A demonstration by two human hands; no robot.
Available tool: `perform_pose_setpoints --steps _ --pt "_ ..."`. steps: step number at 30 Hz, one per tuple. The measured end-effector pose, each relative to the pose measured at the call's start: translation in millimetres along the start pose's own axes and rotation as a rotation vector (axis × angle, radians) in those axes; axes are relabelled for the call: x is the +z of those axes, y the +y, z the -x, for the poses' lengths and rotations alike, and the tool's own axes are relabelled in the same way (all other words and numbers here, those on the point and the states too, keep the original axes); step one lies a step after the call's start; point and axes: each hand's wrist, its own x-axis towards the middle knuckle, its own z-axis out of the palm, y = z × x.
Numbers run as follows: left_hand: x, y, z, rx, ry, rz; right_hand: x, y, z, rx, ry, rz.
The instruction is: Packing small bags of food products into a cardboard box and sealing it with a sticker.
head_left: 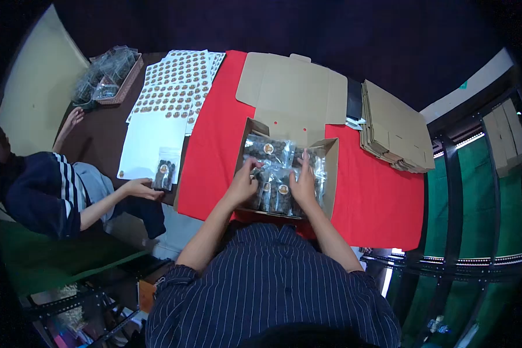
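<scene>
Before me stands a cardboard box (pixel 332 152) with its lid (pixel 293 82) folded back, away from me. Several clear plastic pouches (pixel 282 204) of small dark pieces fill it, some bearing round stickers. My left hand (pixel 242 185) rests on the pouches at the box's left side, fingers bent and thumb apart. Over the pouches on the right lies my right hand (pixel 303 185), its index finger extended toward the lid. Neither hand shows a pouch gripped between its fingers. My palms hide part of the pouches below them.
A red cloth (pixel 374 204) covers the table under the box. Flattened cardboard boxes (pixel 396 130) are stacked at right. Left lie sticker sheets (pixel 169 87) and a basket (pixel 128 82) of pouches. A co-worker's hand (pixel 140 188) holds a stickered pouch (pixel 164 172).
</scene>
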Motion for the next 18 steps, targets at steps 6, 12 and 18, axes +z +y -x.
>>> perform_pose_setpoints --steps 6,12,18 --pt "-65 -16 52 0.168 0.291 0.205 18 -47 10 -0.091 -0.009 -0.096" --pt "-117 -89 101 -0.066 0.646 0.268 65 -135 39 -0.4 -0.211 -0.127" --pt "-128 -95 151 -0.165 0.533 0.437 123 -178 67 -0.427 -0.491 -0.21"
